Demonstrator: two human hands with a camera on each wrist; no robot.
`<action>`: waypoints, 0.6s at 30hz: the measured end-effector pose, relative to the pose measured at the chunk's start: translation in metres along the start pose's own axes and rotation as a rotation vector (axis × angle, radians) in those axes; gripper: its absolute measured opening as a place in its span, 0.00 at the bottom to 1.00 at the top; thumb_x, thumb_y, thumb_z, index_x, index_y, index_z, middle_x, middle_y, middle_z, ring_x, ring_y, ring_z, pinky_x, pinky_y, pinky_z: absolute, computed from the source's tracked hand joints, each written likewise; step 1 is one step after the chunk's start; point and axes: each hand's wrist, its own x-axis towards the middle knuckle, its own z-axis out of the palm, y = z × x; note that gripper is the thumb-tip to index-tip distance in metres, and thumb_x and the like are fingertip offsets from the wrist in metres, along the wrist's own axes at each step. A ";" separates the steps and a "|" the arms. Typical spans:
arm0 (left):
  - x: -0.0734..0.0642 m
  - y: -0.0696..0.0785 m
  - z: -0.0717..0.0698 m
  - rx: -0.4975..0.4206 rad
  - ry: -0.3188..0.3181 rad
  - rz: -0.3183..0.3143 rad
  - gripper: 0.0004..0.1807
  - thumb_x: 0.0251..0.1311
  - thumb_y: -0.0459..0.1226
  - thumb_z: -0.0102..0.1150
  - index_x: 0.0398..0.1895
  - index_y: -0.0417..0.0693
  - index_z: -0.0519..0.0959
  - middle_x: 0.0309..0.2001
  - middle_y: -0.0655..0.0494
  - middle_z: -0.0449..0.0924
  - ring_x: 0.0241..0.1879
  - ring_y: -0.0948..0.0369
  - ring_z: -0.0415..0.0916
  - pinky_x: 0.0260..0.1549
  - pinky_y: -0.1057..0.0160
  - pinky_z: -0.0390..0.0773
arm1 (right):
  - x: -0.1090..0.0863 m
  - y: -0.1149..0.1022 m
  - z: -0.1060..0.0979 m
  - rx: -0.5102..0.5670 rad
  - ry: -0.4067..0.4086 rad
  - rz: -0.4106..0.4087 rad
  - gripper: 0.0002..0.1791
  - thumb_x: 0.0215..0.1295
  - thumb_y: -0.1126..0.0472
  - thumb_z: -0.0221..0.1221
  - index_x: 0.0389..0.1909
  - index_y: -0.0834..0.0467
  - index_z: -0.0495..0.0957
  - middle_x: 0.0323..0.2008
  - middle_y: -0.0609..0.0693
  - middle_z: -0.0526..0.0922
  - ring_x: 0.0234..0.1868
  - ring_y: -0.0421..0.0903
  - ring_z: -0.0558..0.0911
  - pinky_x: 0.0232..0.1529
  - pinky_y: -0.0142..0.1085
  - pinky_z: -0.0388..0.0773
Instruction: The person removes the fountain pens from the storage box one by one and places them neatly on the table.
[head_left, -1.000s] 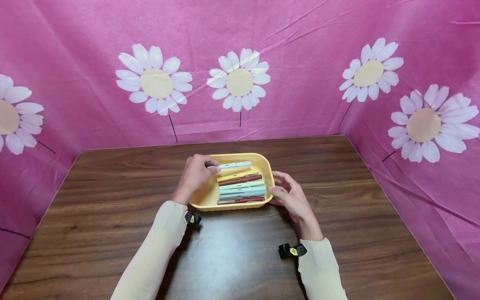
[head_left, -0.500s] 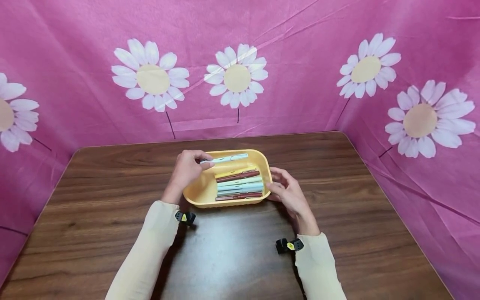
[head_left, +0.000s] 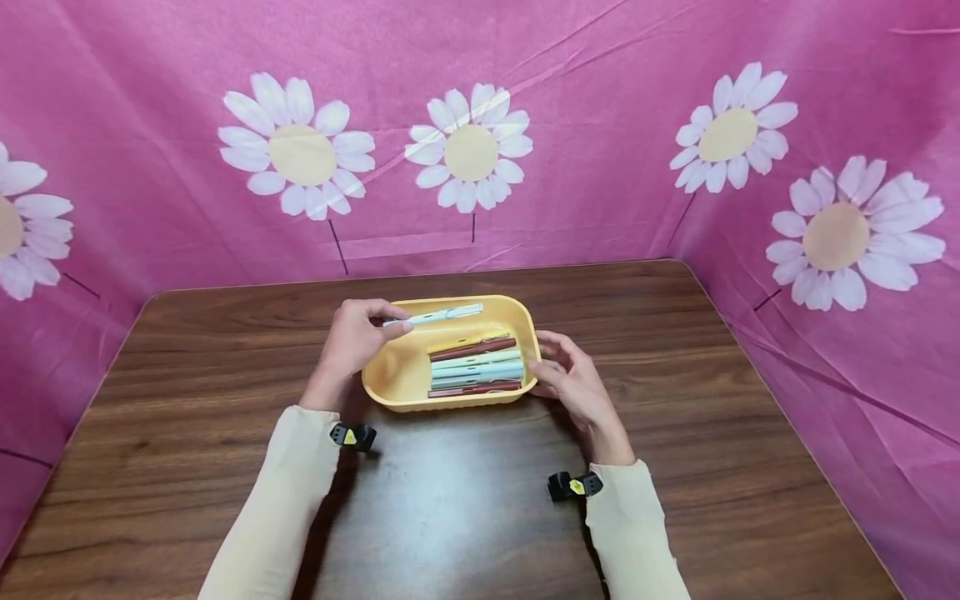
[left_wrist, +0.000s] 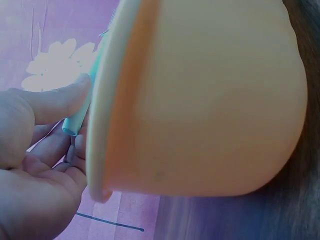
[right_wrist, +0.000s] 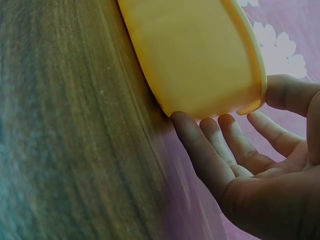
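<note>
Item 1: pale blue pen, one. Location: above the far-left part of the yellow tray, aslant; whether it touches the rim I cannot tell. Handling, by my judgement: light, stiff, smooth enough to roll or swivel when pinched at one end; not notably fragile. Recommended hold: mid-barrel, for balance, clear of the clip toward its right end.

Item 2: yellow tray, stands on the wooden surface, near the far edge, roughly midway between the two far corners. Looks like thin plastic to me: light, slightly springy, apt to slide unless steadied at the rim.

Item 3: contents, lying side by side in the tray's right part: a yellow pen, dark red pens, pale green and light blue pens. They crowd together; I will not vouch for an exact count.

Item 4: hands, pair, apart from one another. Left hand: thumb and fingers pinch the pale blue pen by its left end. Right hand: grips the tray's right end, thumb at the rim, fingertips against the outer wall.
</note>
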 end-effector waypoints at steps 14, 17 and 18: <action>-0.006 -0.011 -0.019 -0.011 0.020 -0.003 0.07 0.58 0.32 0.73 0.38 0.39 0.89 0.38 0.45 0.88 0.37 0.54 0.76 0.34 0.67 0.73 | 0.002 0.003 -0.001 0.003 0.006 0.003 0.30 0.70 0.75 0.56 0.72 0.65 0.63 0.63 0.69 0.68 0.50 0.50 0.81 0.45 0.44 0.84; -0.007 -0.013 -0.022 -0.042 0.011 -0.043 0.08 0.58 0.34 0.73 0.39 0.40 0.89 0.40 0.46 0.88 0.41 0.56 0.77 0.37 0.66 0.74 | 0.003 0.003 -0.001 0.000 0.005 0.005 0.30 0.70 0.74 0.56 0.72 0.65 0.63 0.63 0.69 0.69 0.50 0.50 0.81 0.45 0.44 0.84; -0.008 -0.013 -0.023 -0.053 0.009 -0.057 0.08 0.58 0.35 0.74 0.39 0.41 0.89 0.41 0.47 0.88 0.42 0.56 0.77 0.37 0.66 0.75 | 0.002 0.003 -0.001 -0.001 0.006 0.006 0.30 0.70 0.74 0.56 0.72 0.64 0.64 0.63 0.69 0.69 0.50 0.50 0.81 0.45 0.44 0.84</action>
